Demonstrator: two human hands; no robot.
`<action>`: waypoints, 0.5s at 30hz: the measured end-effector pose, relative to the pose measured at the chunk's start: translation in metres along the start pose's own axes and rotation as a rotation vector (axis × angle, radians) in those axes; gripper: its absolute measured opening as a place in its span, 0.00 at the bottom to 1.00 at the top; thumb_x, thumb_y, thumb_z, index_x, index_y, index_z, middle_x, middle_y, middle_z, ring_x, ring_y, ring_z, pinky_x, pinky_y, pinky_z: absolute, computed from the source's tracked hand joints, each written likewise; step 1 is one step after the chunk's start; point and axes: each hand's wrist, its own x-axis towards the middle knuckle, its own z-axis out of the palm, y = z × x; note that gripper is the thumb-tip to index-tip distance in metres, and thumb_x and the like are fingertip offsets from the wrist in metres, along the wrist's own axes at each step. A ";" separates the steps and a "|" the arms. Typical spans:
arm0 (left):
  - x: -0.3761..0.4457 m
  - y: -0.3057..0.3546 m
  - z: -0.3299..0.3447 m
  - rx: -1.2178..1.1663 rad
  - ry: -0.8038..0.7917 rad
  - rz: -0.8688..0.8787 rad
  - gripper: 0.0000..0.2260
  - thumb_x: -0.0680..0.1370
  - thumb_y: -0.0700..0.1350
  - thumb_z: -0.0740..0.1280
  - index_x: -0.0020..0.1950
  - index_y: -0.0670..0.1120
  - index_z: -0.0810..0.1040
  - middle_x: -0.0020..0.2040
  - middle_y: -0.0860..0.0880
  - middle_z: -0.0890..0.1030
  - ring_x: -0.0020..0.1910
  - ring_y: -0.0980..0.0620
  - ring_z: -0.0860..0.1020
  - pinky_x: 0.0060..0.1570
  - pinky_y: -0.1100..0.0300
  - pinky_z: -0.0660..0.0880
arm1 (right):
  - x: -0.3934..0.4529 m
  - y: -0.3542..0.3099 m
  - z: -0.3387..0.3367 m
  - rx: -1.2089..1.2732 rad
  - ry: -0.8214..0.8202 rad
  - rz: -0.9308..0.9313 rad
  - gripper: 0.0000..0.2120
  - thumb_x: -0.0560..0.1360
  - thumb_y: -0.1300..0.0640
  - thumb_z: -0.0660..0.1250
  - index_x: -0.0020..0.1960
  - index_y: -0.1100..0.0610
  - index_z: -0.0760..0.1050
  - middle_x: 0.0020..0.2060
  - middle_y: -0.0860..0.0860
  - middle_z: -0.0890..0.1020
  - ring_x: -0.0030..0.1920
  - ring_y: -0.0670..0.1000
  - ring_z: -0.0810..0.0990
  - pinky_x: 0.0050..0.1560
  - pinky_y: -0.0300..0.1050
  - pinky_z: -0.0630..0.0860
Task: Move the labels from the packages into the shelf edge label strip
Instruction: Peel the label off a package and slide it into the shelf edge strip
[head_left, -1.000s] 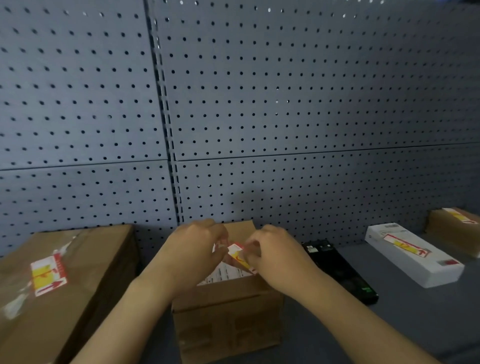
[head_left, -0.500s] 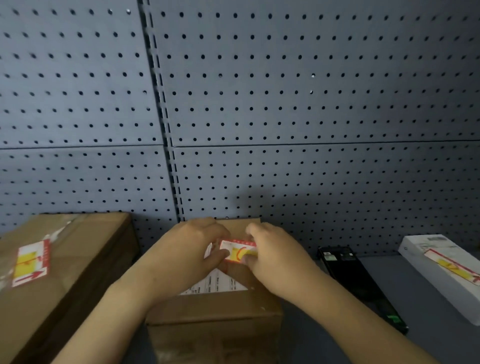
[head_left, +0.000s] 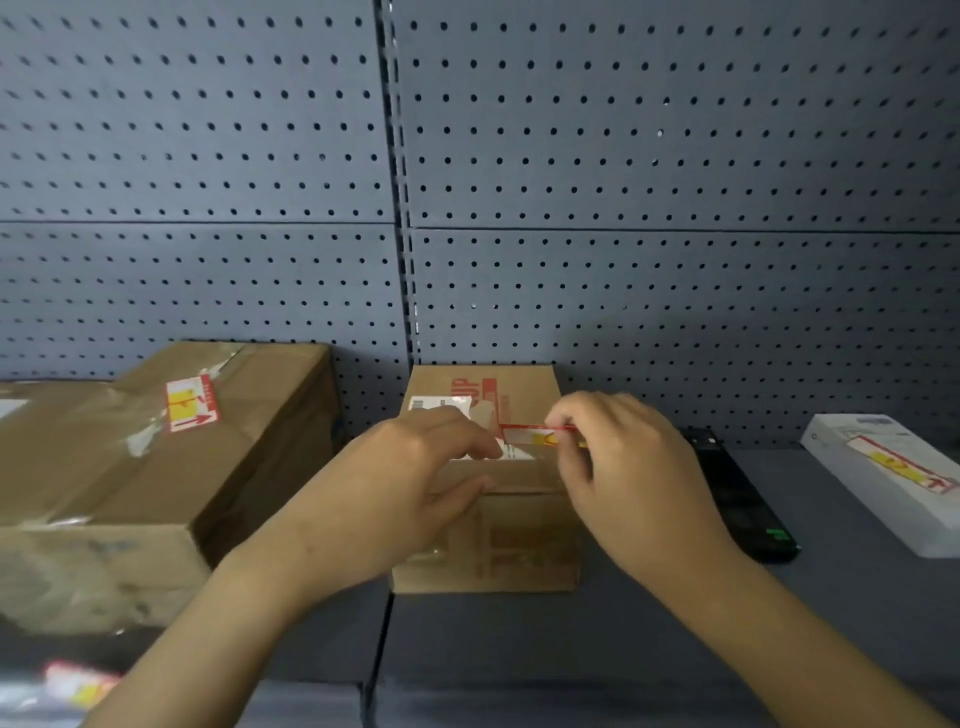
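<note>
**Label being pinched above the small middle box**

Head view: A red, white and yellow label (head_left: 537, 435) is being pinched at its right end by the curled fingers of the right hand (head_left: 628, 478), and it is being held level just above the top of the small cardboard box (head_left: 485, 525) standing at the middle of the grey shelf (head_left: 519, 644). The left end of the label is lying close to the fingertips of the left hand (head_left: 410, 483); whether it is being touched there cannot be told. The left hand is being kept loosely spread, its straight fingers being rested on the box's top over a white shipping sticker (head_left: 441, 404), with the thumb against the near edge. Nothing is being gripped by it.

To the left, a large cardboard box (head_left: 156, 483) is being shown with a similar label (head_left: 190, 402) stuck on its top. To the right of the small box, a flat black device (head_left: 743, 499) is lying on the shelf, and further right a white box (head_left: 883, 478) carrying a long label (head_left: 904, 465) of the same colours is being cut off by the frame edge. A blurred red and yellow patch (head_left: 78, 686) is being seen at the near left corner, too unclear to name. The far side is being closed off by a grey pegboard wall (head_left: 623, 182).
</note>
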 end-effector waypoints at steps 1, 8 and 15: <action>-0.009 0.000 0.000 0.003 0.005 0.008 0.10 0.77 0.51 0.65 0.57 0.55 0.77 0.53 0.62 0.78 0.53 0.63 0.75 0.54 0.63 0.75 | -0.007 -0.006 -0.005 -0.042 0.019 -0.018 0.06 0.71 0.65 0.69 0.42 0.56 0.75 0.34 0.49 0.79 0.37 0.52 0.76 0.36 0.45 0.72; -0.070 0.009 0.017 -0.010 -0.046 0.035 0.08 0.74 0.44 0.69 0.52 0.52 0.79 0.50 0.57 0.79 0.48 0.57 0.77 0.48 0.61 0.76 | -0.066 -0.040 -0.014 -0.044 0.017 0.011 0.06 0.70 0.65 0.69 0.42 0.56 0.75 0.34 0.49 0.80 0.39 0.52 0.75 0.38 0.46 0.73; -0.101 0.016 0.048 -0.048 -0.104 -0.027 0.04 0.76 0.44 0.66 0.48 0.53 0.78 0.46 0.58 0.78 0.46 0.55 0.78 0.43 0.59 0.76 | -0.108 -0.032 -0.001 0.282 -0.134 0.259 0.07 0.74 0.60 0.67 0.46 0.48 0.73 0.39 0.46 0.82 0.40 0.47 0.80 0.37 0.52 0.80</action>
